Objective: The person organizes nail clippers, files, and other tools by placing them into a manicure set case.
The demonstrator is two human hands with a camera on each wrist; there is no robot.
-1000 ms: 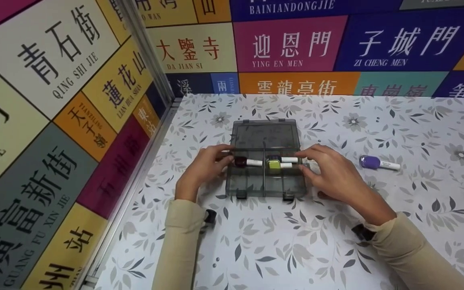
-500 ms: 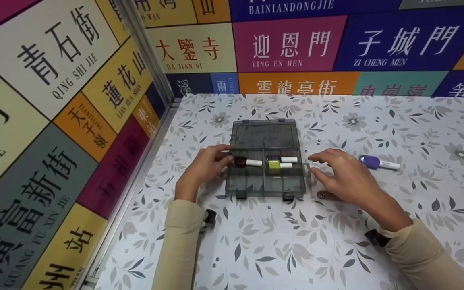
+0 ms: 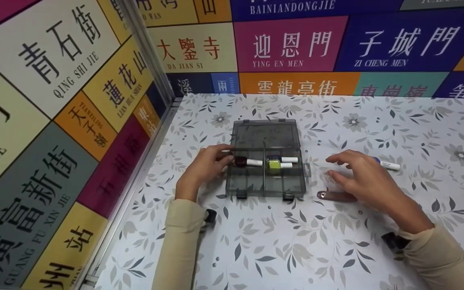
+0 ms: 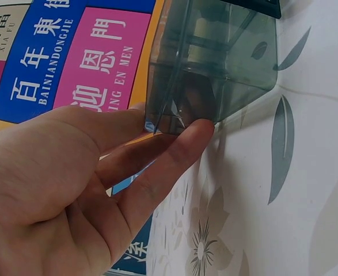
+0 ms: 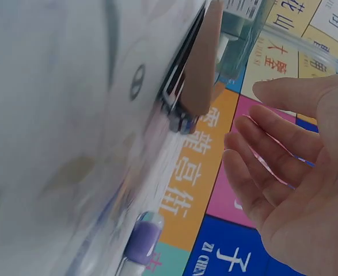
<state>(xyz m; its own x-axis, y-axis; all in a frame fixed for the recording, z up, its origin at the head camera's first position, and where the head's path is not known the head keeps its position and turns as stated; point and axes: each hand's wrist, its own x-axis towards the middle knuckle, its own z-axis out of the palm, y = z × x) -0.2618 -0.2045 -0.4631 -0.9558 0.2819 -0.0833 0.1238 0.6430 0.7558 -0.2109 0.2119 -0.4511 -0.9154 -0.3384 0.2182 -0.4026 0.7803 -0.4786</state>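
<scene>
A smoky clear divided box (image 3: 265, 181) lies with its lid folded back. Inside are a dark red nail polish bottle (image 3: 241, 161) with a white cap at left, and a yellow-green nail polish bottle (image 3: 274, 165) beside a dark blue one (image 3: 273, 158) at right. My left hand (image 3: 206, 167) touches the box's left side with fairly straight fingertips; the left wrist view shows them at a box corner (image 4: 183, 103). To the right of the box, my right hand (image 3: 371, 179) hovers with relaxed fingers, holding nothing. Under it lies a brown hair clip (image 5: 202, 69) with a shiny end.
A purple nail polish bottle (image 5: 143, 240) with a white cap lies right of the box, partly hidden by my right hand in the head view. A small clear piece (image 3: 307, 170) sits against the box's right edge. Sign-covered panels (image 3: 288, 44) border the flowered tabletop (image 3: 272, 241).
My right hand has drawn away from the box to the right, uncovering the end of the hair clip and covering part of the purple bottle. My left hand stays at the box.
</scene>
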